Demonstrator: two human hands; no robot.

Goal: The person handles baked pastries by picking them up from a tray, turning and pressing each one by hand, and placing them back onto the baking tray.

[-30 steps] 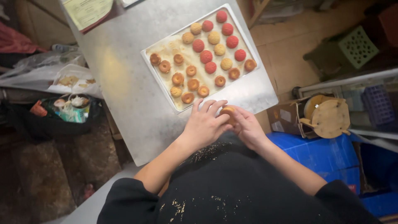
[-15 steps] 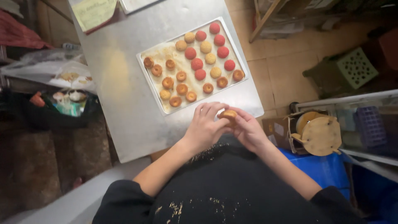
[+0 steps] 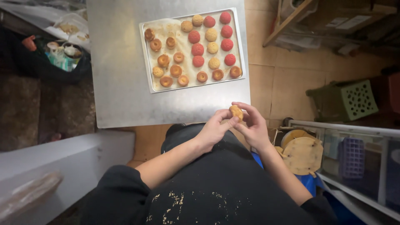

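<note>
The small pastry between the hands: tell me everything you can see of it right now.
The small pastry is a round, golden-tan piece with a rough, crumbly-looking surface, much like the tan ones on the baking tray. It is held in the air just past the near edge of the metal table, not resting on anything. Fingertips of the left hand and the right hand pinch it from both sides, covering its lower part. Its underside is hidden.

black top with pushed-up sleeves, pale speckles across the front.
</note>
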